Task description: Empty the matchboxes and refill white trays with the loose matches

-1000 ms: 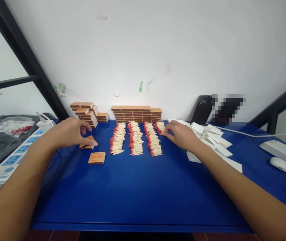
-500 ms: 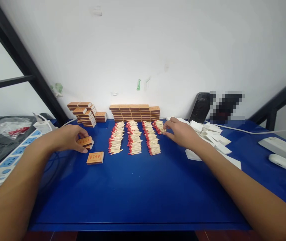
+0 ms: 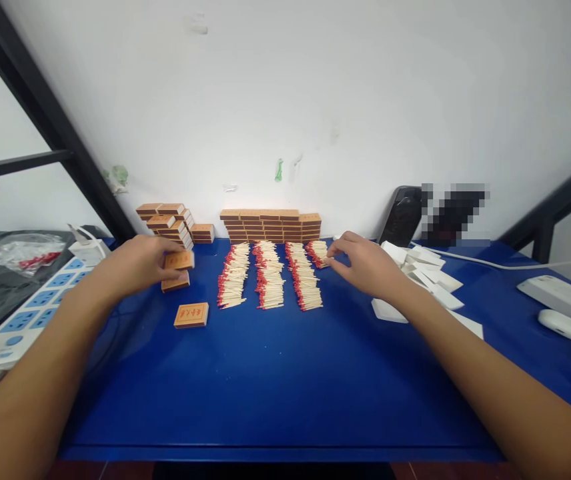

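Note:
My left hand grips an orange matchbox between thumb and fingers, raised over the table. Just below it lies another matchbox, partly covered by my thumb. A third matchbox rests flat nearer to me. With its fingers closed together, my right hand pinches at the stick ends of a short row of red-tipped matches; its fingertips hide the exact grip. To the left of that row, three longer rows of matches lie side by side.
Against the wall stand a low wall of matchboxes and a stepped matchbox stack. White paper pieces lie under and beyond my right forearm. A power strip runs along the left; a white case sits far right.
My left hand has lifted one matchbox off the other and shifted slightly up and right. My right hand stays at the short match row. The view has moved a little.

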Demonstrator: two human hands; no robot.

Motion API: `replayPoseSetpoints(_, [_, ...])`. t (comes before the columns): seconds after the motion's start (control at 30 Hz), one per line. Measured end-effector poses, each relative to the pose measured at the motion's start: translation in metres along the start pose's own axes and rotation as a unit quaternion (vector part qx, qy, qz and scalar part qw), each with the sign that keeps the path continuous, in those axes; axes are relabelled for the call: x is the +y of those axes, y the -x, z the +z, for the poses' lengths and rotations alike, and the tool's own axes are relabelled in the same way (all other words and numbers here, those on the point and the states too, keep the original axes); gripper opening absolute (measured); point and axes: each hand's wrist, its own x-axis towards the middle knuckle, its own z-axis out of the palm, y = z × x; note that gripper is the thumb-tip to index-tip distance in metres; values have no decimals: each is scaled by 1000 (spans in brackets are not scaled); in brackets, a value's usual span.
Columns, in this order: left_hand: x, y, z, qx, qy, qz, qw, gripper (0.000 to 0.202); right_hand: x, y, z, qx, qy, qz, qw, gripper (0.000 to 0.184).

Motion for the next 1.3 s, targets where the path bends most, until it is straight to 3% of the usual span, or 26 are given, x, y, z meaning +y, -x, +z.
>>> replayPoseSetpoints(0.07, [12,1,9,7,-4,16,1000,56,-17,2,0,35,-104,-3,994,15])
replayPoseSetpoints(0.13, [34,5,23,15,9,61,998,51,-43,8,1,31,-256,11,966,20])
replayPoseSetpoints(0.23, [71,17,46,37,53,161,985,41,-87,23,8,-69,-490,56,867,42])
replayPoseSetpoints(0.3, [88,24,57,43,66,203,976,43,-110,33,13,-113,-566,89,812,51])
replayPoseSetpoints(0.4, [95,29,63,53,82,215,972,45,-124,40,19,-103,-602,126,782,52])
replayPoseSetpoints(0.57, [88,26,60,79,120,183,973,36,-117,35,13,-57,-604,151,780,51])
replayPoseSetpoints(0.77, [98,27,57,120,146,172,967,32,-117,35,8,-66,-608,135,780,50])
replayPoseSetpoints(0.9, [97,27,59,108,161,162,968,33,-118,36,11,-85,-602,115,786,46])
replayPoseSetpoints(1.1, [90,27,64,80,175,120,974,40,-109,32,11,-61,-579,155,798,48])
replayPoseSetpoints(1.3, [85,26,64,85,130,49,987,38,-83,18,8,27,-553,168,815,56])
